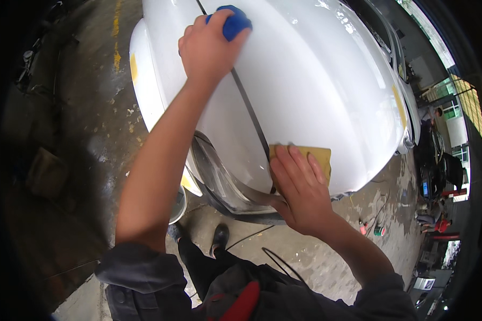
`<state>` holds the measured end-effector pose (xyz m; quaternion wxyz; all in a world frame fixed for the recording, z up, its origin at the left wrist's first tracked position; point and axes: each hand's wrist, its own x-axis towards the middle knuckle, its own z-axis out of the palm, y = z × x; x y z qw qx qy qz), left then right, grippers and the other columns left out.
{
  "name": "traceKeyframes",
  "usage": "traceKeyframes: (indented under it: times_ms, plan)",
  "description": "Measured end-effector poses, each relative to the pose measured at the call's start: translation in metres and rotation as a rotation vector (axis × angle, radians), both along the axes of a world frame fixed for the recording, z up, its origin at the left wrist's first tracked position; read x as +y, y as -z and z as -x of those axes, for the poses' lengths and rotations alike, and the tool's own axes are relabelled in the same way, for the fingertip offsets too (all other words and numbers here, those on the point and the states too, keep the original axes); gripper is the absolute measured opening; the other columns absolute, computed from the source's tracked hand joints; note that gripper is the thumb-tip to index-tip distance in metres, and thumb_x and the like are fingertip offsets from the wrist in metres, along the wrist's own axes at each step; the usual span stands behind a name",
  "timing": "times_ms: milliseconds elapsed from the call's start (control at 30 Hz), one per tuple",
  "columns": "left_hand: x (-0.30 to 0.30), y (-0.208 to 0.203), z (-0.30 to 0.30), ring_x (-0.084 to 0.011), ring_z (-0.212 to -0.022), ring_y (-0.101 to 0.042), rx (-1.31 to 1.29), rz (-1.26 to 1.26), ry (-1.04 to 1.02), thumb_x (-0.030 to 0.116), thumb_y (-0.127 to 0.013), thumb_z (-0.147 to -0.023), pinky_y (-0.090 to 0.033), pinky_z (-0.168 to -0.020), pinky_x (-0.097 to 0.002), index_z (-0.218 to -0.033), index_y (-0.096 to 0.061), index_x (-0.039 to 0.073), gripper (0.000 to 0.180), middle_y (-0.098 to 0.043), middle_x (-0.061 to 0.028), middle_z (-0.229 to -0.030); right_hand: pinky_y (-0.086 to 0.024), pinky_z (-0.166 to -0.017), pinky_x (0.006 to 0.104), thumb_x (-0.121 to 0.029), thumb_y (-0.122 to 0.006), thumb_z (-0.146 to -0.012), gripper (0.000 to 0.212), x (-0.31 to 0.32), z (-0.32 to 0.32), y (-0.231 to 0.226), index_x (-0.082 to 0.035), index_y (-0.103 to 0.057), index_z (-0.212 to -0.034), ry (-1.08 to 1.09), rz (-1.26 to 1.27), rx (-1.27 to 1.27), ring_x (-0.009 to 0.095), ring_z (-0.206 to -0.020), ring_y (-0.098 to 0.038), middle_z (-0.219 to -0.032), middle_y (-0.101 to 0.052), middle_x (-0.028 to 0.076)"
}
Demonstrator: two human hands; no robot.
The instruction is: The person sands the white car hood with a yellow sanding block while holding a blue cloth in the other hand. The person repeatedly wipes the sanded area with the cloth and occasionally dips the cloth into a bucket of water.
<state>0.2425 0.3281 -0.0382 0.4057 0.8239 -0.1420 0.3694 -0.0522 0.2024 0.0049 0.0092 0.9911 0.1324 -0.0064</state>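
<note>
A white car's hood (305,80) spreads out in front of me, with a dark seam (247,104) running between it and the fender. My left hand (209,48) is closed around a blue cloth or sponge (234,24), which rests on the bodywork beside the seam. Nearer to me, my right hand (302,187) lies flat over a yellow sheet of sandpaper (321,156), pressing it against the hood's front edge. The thumb is hidden in part near the seam's end. Below it sits the headlight (219,174), its lens dull.
A bucket (179,206) stands by my feet, under the bumper. A dark hose (276,257) crosses the floor. Small red and green containers (379,230) are on the floor at right. People and another vehicle (439,171) show at the far right. Yellow patches mark the fender (134,67).
</note>
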Motion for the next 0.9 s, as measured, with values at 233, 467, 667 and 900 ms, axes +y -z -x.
traceKeyframes:
  times_ms: [233,467,667,900]
  plan:
    - [-0.017,-0.01,0.007,-0.0334,-0.104,-0.072,-0.001,0.043,0.093,0.053,-0.081,-0.088,-0.056,-0.093,-0.0449,-0.127,-0.076,0.024,0.049,-0.074,-0.0099,-0.11,-0.028,-0.127,0.0509,-0.035,-0.056,-0.107,0.058,-0.003,-0.153,-0.012,-0.006,-0.048,-0.157,-0.034,-0.149,-0.156,0.033,-0.156,-0.036,-0.165,-0.045,0.014]
    - [0.005,0.001,0.0,-0.0351,-0.104,-0.072,-0.045,-0.11,-0.062,0.052,-0.08,-0.089,-0.055,-0.093,-0.0469,-0.13,-0.074,0.024,0.051,-0.073,-0.0112,-0.107,-0.029,-0.126,0.0565,-0.027,-0.08,-0.087,0.084,-0.009,0.028,0.008,-0.009,-0.045,-0.161,0.068,-0.075,0.004,0.037,-0.159,-0.034,-0.171,-0.039,0.015]
    - [-0.015,-0.008,0.01,-0.0345,-0.102,-0.073,-0.011,-0.074,0.017,0.052,-0.08,-0.089,-0.056,-0.091,-0.0462,-0.129,-0.074,0.025,0.049,-0.073,-0.0116,-0.108,-0.032,-0.125,0.0543,-0.02,-0.067,-0.099,0.062,-0.017,-0.068,-0.005,-0.006,-0.05,-0.157,-0.086,-0.21,-0.195,0.038,-0.156,-0.039,-0.166,-0.044,0.015]
    - [-0.001,-0.005,0.006,-0.0352,-0.102,-0.073,0.009,-0.142,-0.046,0.051,-0.08,-0.09,-0.057,-0.091,-0.047,-0.13,-0.073,0.025,0.049,-0.074,-0.0118,-0.111,-0.028,-0.127,0.058,-0.011,-0.067,-0.091,0.075,-0.014,0.037,-0.004,-0.007,-0.043,-0.162,0.027,-0.182,0.071,0.041,-0.159,-0.033,-0.17,-0.04,0.016]
